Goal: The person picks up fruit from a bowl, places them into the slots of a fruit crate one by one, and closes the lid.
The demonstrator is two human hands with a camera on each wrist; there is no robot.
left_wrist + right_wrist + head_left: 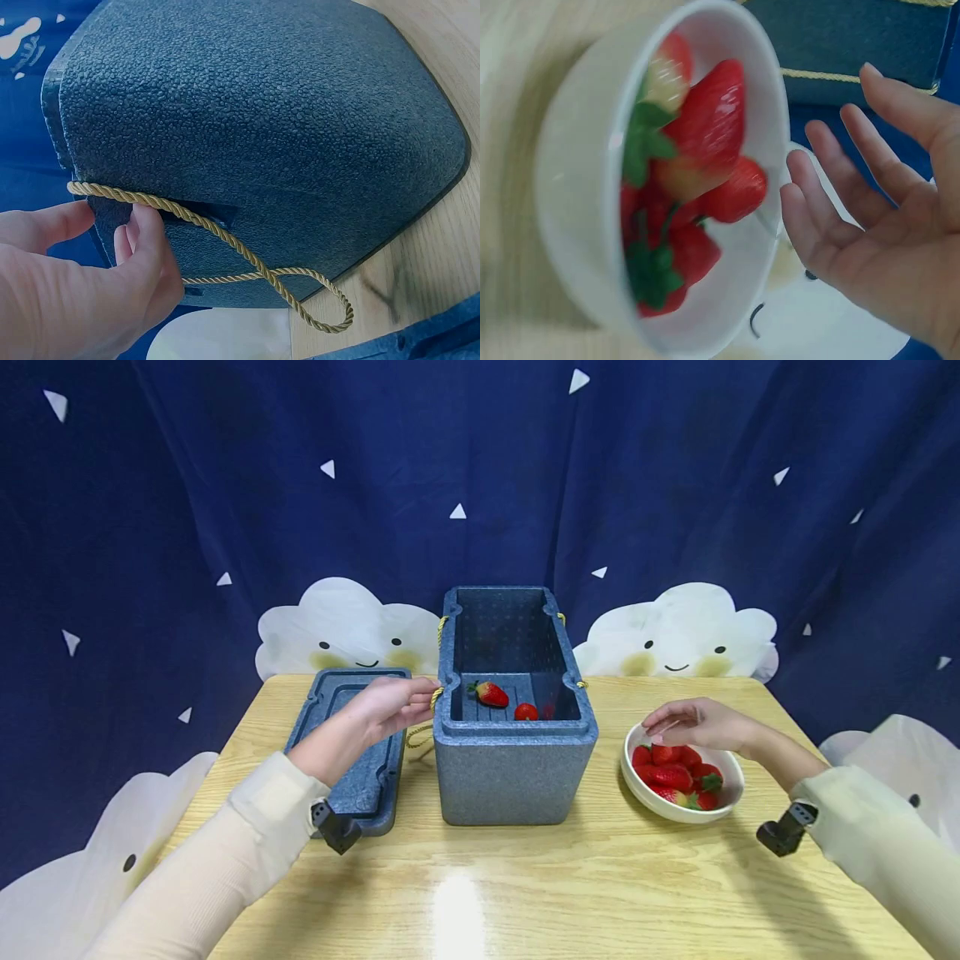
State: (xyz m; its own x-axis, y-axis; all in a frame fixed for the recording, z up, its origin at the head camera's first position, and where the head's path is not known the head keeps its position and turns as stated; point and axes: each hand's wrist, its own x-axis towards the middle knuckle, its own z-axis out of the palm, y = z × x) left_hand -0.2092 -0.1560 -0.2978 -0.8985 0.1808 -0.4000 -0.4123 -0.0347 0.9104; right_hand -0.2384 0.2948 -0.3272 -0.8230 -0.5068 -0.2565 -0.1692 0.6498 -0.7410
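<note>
A blue-grey foam box (504,781) stands lidless in the middle of the table. Inside it lie a strawberry (492,694) and a second red fruit (526,712), partly hidden by the near wall. At its left rim my left hand (393,703) holds the edge, thumb and fingers bent around it beside a twisted gold rope (236,244). On the right, several strawberries (705,120) with green leaves fill a white bowl (637,781). Over the bowl's far side hovers my right hand (701,724), fingers spread and relaxed, holding nothing.
The box's lid (347,777) lies on the wooden table (525,893) to the left, under my left forearm. A dark blue curtain (390,460) with white triangles and smiling clouds hangs behind the table.
</note>
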